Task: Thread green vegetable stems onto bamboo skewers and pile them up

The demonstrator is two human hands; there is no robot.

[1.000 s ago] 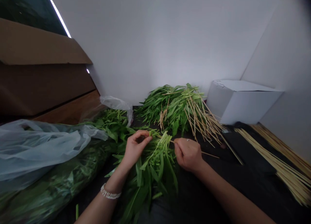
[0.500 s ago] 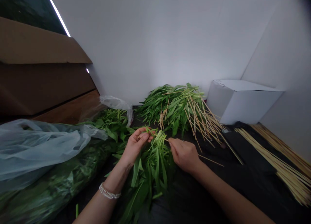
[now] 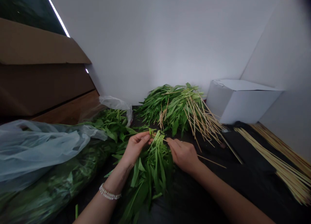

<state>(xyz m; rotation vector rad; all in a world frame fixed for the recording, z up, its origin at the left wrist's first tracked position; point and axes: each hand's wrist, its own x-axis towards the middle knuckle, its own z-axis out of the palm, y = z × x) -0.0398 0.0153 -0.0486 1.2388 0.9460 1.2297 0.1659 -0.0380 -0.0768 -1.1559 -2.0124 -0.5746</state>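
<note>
My left hand [image 3: 138, 148], with a beaded bracelet at the wrist, pinches a green stem [image 3: 151, 131] near the tip of a thin wooden skewer. My right hand [image 3: 184, 154] is closed round that skewer [image 3: 202, 157], whose rear end sticks out to the right behind the fist. Between both hands, a row of leafy green stems [image 3: 159, 139] hangs from the skewer, leaves trailing down over the dark surface. Loose leafy greens [image 3: 119, 149] lie just left of and behind my left hand.
At the back is a pile of skewered greens [image 3: 170, 102] with skewer ends [image 3: 202, 120] pointing right. Left are a plastic bag [image 3: 43, 146] of greens and a cardboard box [image 3: 43, 84]. Right stand a white box [image 3: 243, 102] and long bundled skewers [image 3: 286, 169].
The fingers of my left hand have shifted slightly at the pinched stem. The skewer's rear end reaches a little farther right; my right hand has barely moved.
</note>
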